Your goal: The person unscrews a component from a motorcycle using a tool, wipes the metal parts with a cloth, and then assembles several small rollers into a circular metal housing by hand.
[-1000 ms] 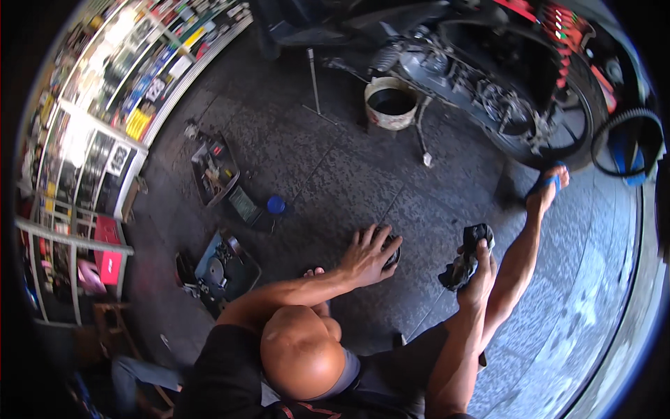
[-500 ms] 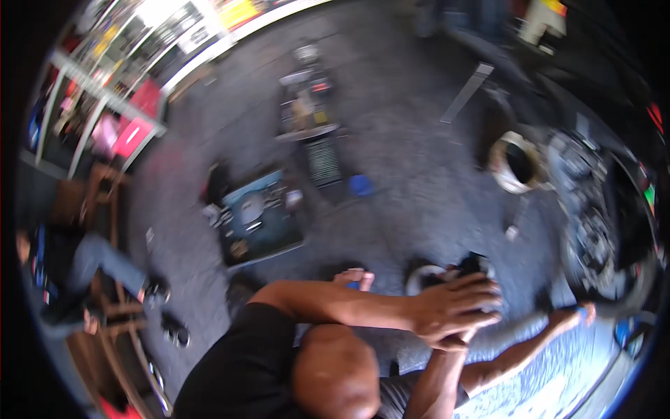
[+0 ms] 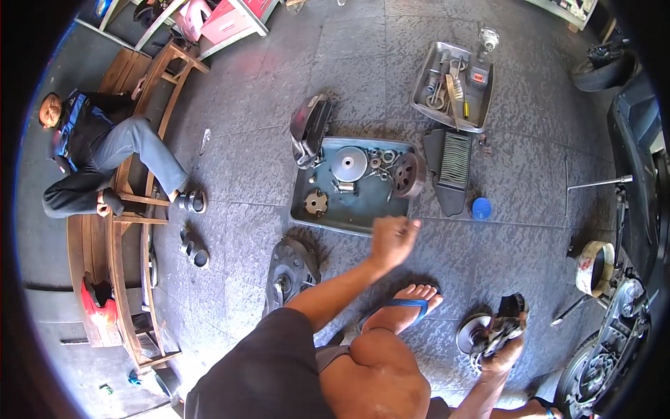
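My right hand (image 3: 504, 356) is wrapped round a dark part that looks like a clutch assembly (image 3: 508, 323), low over the floor at the right. A round metal disc (image 3: 473, 334) shows on its left side; whether disc and dark part are joined I cannot tell. My left hand (image 3: 395, 241) is held closed just beyond my sandalled foot (image 3: 405, 307), over the near right edge of a blue-grey tray (image 3: 356, 216). Whatever its curled fingers may hold is hidden. In that tray lie a silver disc (image 3: 350, 164), a brown clutch bell (image 3: 409, 174), a notched plate (image 3: 316, 202) and several small metal parts.
Beyond stands a tool tray (image 3: 419, 98), with an air filter (image 3: 455, 160) and blue cap (image 3: 481, 208) nearer. A dark cover (image 3: 289, 269) lies left of my leg. Motorbike parts (image 3: 597, 377) and a pale ring-shaped container (image 3: 595, 268) line the right. A person (image 3: 105, 146) sits on a wooden bench (image 3: 132, 188).
My hands, together on the dark part before, are now apart. The left has moved left toward the tray; the right keeps the part, lower down. The view has swung left.
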